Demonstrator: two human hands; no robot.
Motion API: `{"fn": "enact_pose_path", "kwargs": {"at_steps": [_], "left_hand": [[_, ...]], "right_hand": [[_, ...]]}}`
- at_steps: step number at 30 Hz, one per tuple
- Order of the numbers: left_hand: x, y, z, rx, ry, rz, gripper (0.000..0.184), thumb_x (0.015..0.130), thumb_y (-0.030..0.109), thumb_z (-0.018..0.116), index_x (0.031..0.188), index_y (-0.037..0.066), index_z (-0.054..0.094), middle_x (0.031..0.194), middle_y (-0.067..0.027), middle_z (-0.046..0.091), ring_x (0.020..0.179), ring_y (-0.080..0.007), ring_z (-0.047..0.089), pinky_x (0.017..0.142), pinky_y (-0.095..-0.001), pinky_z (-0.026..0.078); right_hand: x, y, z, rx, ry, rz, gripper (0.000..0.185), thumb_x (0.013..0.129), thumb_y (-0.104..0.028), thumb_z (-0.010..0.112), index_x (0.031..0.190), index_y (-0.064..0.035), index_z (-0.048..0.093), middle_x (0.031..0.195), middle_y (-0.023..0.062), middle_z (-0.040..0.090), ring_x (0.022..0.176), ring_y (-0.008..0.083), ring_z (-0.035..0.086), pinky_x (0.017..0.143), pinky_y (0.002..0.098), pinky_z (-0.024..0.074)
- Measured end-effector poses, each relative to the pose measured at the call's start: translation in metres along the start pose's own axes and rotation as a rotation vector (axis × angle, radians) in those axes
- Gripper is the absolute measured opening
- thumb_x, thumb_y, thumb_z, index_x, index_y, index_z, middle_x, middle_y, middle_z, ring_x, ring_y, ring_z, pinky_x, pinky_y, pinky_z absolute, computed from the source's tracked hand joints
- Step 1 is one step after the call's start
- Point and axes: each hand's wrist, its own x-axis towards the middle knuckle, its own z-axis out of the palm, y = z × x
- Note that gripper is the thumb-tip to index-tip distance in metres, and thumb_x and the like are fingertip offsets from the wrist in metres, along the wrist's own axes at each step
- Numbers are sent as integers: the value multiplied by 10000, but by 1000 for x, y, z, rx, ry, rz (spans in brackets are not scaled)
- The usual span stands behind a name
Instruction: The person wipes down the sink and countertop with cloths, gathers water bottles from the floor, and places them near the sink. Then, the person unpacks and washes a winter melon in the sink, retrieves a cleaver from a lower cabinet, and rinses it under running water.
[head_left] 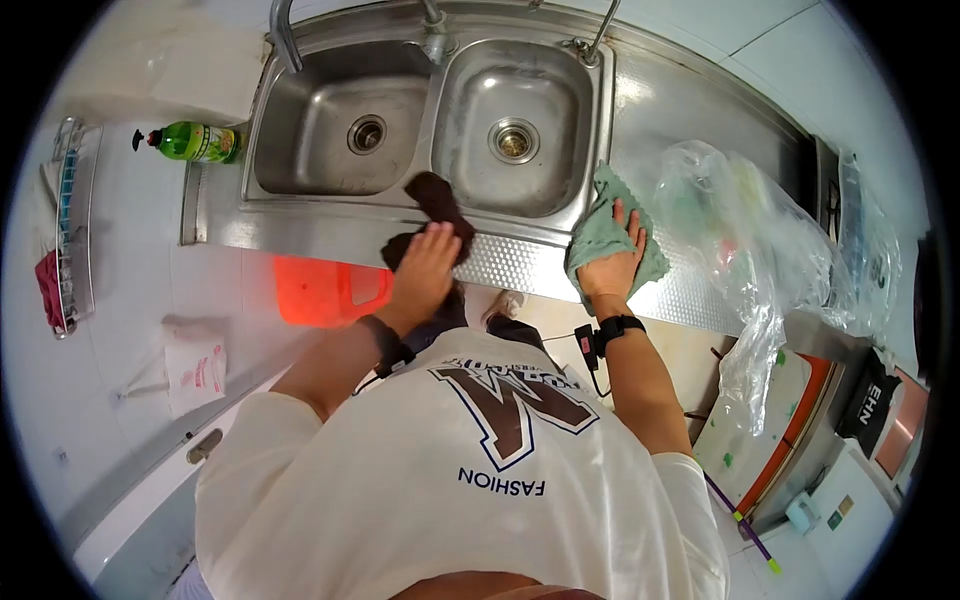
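My left hand (426,268) presses down on a bunched dark brown cloth (437,195) at the front rim of the steel sink, its fingers curled over the fabric. One end of this cloth reaches up over the divider between the two basins. On the counter right of the basins, my right hand (612,268) rests on a spread-out green cloth (597,235), fingers apart and lying flat. Both the left basin (320,125) and the right basin (540,90) show bare metal and a drain.
A green bottle (200,142) lies left of the sink. Clear plastic bags (765,230) cover part of the right counter and hang over its edge. A red container (315,292) sits below the front edge. Faucets (286,35) rise behind the basins.
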Motion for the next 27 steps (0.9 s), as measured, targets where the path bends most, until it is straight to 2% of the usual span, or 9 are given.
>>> {"fn": "enact_pose_path", "kwargs": {"at_steps": [3, 4, 5, 9, 12, 16, 22, 26, 27], "left_hand": [[26, 38, 16, -103, 104, 286, 560, 825, 177, 569, 1353, 4, 495, 1504, -175, 377, 1409, -344, 327, 1152, -507, 229], [45, 57, 8, -183, -28, 314, 571, 813, 189, 590, 1357, 35, 504, 1513, -145, 377, 1419, -318, 319, 1164, -492, 210], [57, 67, 16, -107, 26, 420, 585, 803, 213, 613, 1358, 59, 510, 1517, -129, 374, 1428, -300, 302, 1171, -480, 195], [71, 81, 20, -169, 51, 464, 564, 821, 243, 630, 1351, 81, 520, 1520, -93, 374, 1431, -282, 290, 1172, -477, 195], [50, 59, 17, -197, 39, 335, 560, 833, 259, 635, 1356, 94, 520, 1514, -85, 383, 1422, -285, 302, 1170, -484, 198], [-1, -18, -7, -24, 10, -157, 586, 852, 292, 631, 1387, 103, 484, 1525, -143, 344, 1410, -347, 301, 1148, -533, 219], [-58, -170, 3, 131, 350, -721, 597, 891, 345, 567, 1406, 69, 444, 1526, -167, 329, 1387, -367, 321, 1117, -533, 270], [-19, -151, 6, 162, 378, -1123, 576, 914, 296, 527, 1428, 63, 411, 1523, -184, 322, 1350, -380, 360, 1083, -573, 300], [-11, -132, 12, 144, 407, -1039, 566, 904, 257, 523, 1423, 64, 414, 1519, -188, 324, 1346, -388, 360, 1059, -585, 321]], "right_hand": [[1, 1, 1, -1, 19, -24, 598, 854, -359, 526, 1383, -79, 499, 1551, 65, 324, 1429, 380, 236, 1174, 501, 135], [0, 1, 1, -32, 14, -29, 589, 852, -356, 529, 1374, -83, 511, 1555, 65, 318, 1430, 376, 237, 1173, 497, 140], [-1, 0, 2, -63, 11, -36, 581, 849, -353, 532, 1365, -86, 524, 1558, 65, 313, 1431, 373, 238, 1173, 494, 144], [0, -1, 2, 26, 38, -41, 554, 851, -348, 529, 1339, -86, 554, 1558, 62, 316, 1425, 372, 249, 1166, 485, 173], [-2, 5, 7, -40, 61, -58, 584, 861, -357, 521, 1372, -74, 515, 1556, 55, 319, 1422, 374, 253, 1168, 482, 172], [-3, 3, 8, 0, 79, -82, 655, 886, -383, 501, 1441, -48, 408, 1560, 46, 308, 1420, 371, 254, 1170, 482, 164], [-10, 3, 11, -23, 77, -74, 653, 902, -393, 504, 1439, -36, 402, 1568, 48, 288, 1422, 367, 248, 1168, 483, 164], [-22, -7, 29, -98, 90, -15, 648, 900, -377, 511, 1436, -30, 403, 1570, 74, 282, 1415, 396, 248, 1162, 500, 161], [-26, -17, 31, -151, 86, 4, 645, 898, -370, 513, 1434, -29, 405, 1572, 84, 279, 1412, 403, 252, 1161, 504, 160]]}}
